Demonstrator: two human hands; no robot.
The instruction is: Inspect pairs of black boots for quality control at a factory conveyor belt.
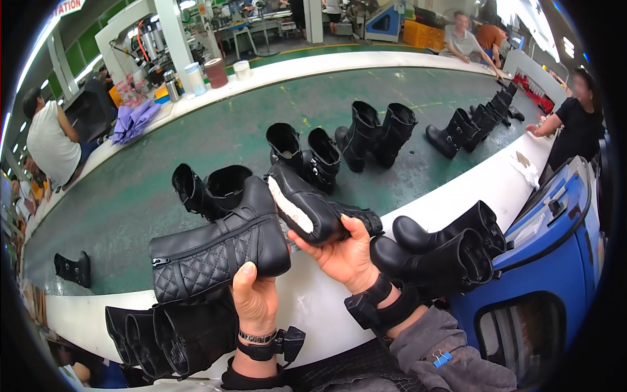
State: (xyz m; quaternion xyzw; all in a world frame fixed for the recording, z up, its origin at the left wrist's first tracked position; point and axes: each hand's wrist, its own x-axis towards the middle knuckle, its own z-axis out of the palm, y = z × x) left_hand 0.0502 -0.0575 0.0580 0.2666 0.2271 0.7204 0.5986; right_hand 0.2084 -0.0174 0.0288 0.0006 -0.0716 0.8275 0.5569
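Observation:
My left hand [256,297] grips a black quilted boot [212,251] by its heel end, thumb on the outside. The boot lies tilted sideways, with a zipper and straps along its shaft. In my right hand [346,255] is a second black boot [320,212], held with its pale underside [289,204] partly turned toward me. The two boots are close together above the white ledge [307,313]. Fingers under both boots are partly hidden.
Pairs of black boots [375,134] stand along the green conveyor belt [215,124]. More boots [434,255] lie at right beside a blue machine [529,294], and several dark boot shafts [189,340] are at lower left. Co-workers [52,144] sit or stand around the belt.

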